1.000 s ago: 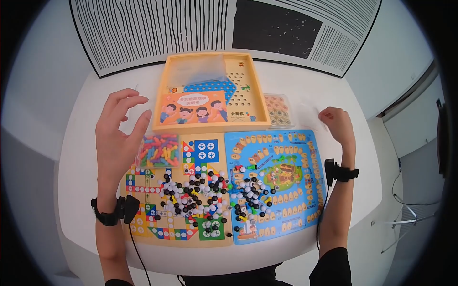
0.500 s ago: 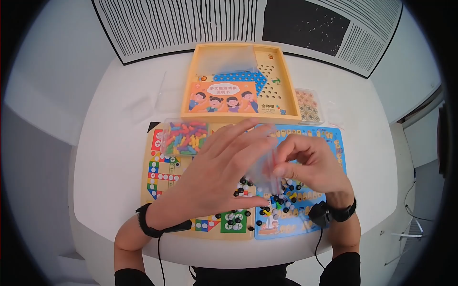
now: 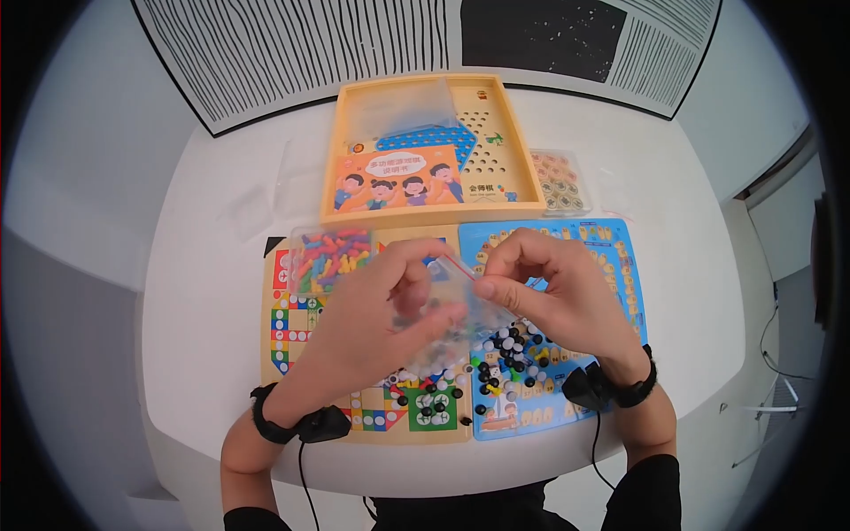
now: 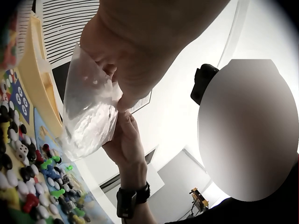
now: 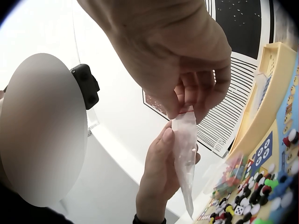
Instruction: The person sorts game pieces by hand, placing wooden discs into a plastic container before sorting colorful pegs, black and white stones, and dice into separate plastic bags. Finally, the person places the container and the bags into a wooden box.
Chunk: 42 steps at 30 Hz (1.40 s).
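Observation:
A clear plastic zip bag (image 3: 485,311) with a red strip along its mouth hangs between my hands, above the game boards. My right hand (image 3: 567,292) pinches its red-edged mouth between thumb and fingers, as the right wrist view shows. On the other side, my left hand (image 3: 372,319) holds the bag, its thumb (image 5: 167,136) against the plastic. Through the left wrist view the bag (image 4: 88,116) looks wrinkled and translucent. Below lie many black and white round pieces (image 3: 509,350), mixed with small coloured pawns and dice (image 5: 239,210).
A blue game board (image 3: 626,292) and a beige one (image 3: 363,429) lie side by side. A clear box of coloured pegs (image 3: 335,257) sits on the beige board. Behind stands a wooden tray (image 3: 416,214) with a booklet (image 3: 394,181), beside a clear case of round pieces (image 3: 560,181).
Both hands were far apart, then came together over the boards with the bag between them. Now the left fingers are more curled, and the bag's red edge shows between the hands.

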Tool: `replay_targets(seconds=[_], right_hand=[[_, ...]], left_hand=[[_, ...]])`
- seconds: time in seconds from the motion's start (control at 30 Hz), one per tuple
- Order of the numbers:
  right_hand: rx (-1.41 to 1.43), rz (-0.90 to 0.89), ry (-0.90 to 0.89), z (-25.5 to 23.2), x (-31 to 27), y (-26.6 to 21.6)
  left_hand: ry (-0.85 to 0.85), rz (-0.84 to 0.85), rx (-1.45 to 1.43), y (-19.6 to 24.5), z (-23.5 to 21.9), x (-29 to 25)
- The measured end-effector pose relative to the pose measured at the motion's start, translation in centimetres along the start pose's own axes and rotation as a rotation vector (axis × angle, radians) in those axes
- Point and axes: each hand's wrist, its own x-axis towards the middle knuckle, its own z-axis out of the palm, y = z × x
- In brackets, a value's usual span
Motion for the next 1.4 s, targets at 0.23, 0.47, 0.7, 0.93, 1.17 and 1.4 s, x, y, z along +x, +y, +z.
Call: replay_targets(seconds=[0.23,0.47,0.7,0.93,1.17,1.4], right_hand=[[0.012,-0.003,0.006,0.0,0.4,-0.3],[-0.148,-0.231,0.041,-0.4,0.7,0.4],[-0.049,-0.197,-0.133,0.3,0.4,1.4],[-0.076,-0.282,-0.227,0.5,0.5,1.8],[-0.384,-0.611,0.039,1.9,0.0,0.2],[-0.424,-0.650,-0.045,2.2,-0.4,1.2]], left_hand=[[0.070,-0.036,-0.191,-0.9,0.1,0.7],[0.010,-0.087,-0.120,-0.6,-0.3,0.8],[-0.023,-0.002,-0.131,-0.5,-0.7,0.8],[-0.276,-0.135,-0.160,-0.2,-2.0,0.7],[-0.526,-0.080,-0.568,-2.7,-1.3,0.5],[-0.632,-0.246,-0.799,-1.5,-1.6,0.4]])
